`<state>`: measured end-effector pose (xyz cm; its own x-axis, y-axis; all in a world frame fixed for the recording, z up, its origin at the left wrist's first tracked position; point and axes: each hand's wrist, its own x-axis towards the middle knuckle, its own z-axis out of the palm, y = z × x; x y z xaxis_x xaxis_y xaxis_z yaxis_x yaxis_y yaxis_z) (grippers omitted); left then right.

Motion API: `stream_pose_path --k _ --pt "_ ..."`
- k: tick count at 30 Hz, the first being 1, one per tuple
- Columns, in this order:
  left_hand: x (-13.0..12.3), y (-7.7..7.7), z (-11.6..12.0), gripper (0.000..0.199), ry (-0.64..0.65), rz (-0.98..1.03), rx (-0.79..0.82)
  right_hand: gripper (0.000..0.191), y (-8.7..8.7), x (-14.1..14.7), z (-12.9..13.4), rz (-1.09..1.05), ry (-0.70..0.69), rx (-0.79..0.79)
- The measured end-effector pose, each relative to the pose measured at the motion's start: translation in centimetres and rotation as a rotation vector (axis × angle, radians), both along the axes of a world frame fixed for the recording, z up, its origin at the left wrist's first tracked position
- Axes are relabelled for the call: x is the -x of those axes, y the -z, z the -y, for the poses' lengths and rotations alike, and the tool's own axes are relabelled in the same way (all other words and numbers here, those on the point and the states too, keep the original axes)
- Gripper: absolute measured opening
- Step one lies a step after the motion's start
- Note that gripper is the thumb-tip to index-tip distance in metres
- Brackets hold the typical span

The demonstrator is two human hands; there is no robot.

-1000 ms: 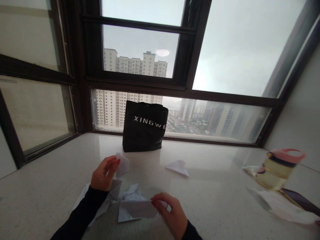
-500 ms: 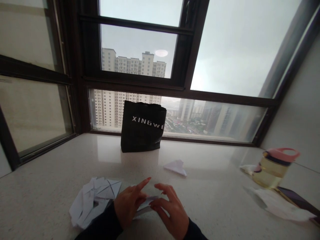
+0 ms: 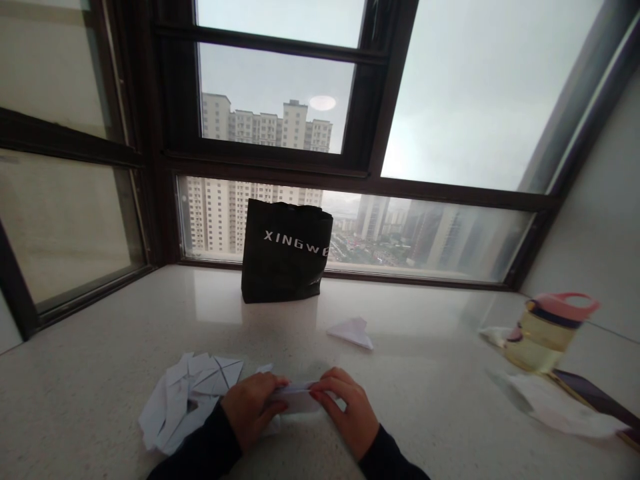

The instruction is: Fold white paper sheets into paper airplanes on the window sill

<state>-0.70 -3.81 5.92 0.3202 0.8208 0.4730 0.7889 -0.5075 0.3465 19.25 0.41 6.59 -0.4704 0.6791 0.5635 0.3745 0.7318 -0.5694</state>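
A small sheet of folded white paper (image 3: 299, 400) is held between my two hands, low over the pale counter. My left hand (image 3: 255, 405) pinches its left end, thumb in front and fingers behind. On the other end my right hand (image 3: 347, 408) grips the paper between thumb and fingertips. Beside my left forearm lies a loose pile of folded white papers (image 3: 175, 403), partly covered by the dark sleeve. Farther off, beyond my hands, a folded paper piece (image 3: 353, 331) with a pointed left end rests on the counter.
A black bag with white lettering (image 3: 285, 257) stands upright by the window. To the right are a yellowish bottle with a pink lid (image 3: 547, 330), a crumpled clear plastic wrapper (image 3: 555, 410) and a dark flat phone-like object (image 3: 595, 397). Dark window frames border the pale counter (image 3: 430, 373).
My raised fingers have come down onto the paper. My hands have moved slightly apart, and the paper now shows as a flat strip stretched between them.
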Motion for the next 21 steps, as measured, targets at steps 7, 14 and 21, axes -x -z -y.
stream_pose_path --k 7,14,21 --pt "-0.5 0.2 0.1 0.024 0.065 -0.012 -0.015 0.027 0.0 0.2 0.6 0.028 0.099 0.021" --pt "-0.9 0.6 0.3 0.041 0.104 0.07 0.067 0.011 -0.4 -0.1 0.1 0.274 0.063 -0.118" --pt "-0.4 1.0 0.2 0.081 0.011 0.155 0.199 0.017 -0.4 -0.9 -0.7 0.286 0.011 -0.067"
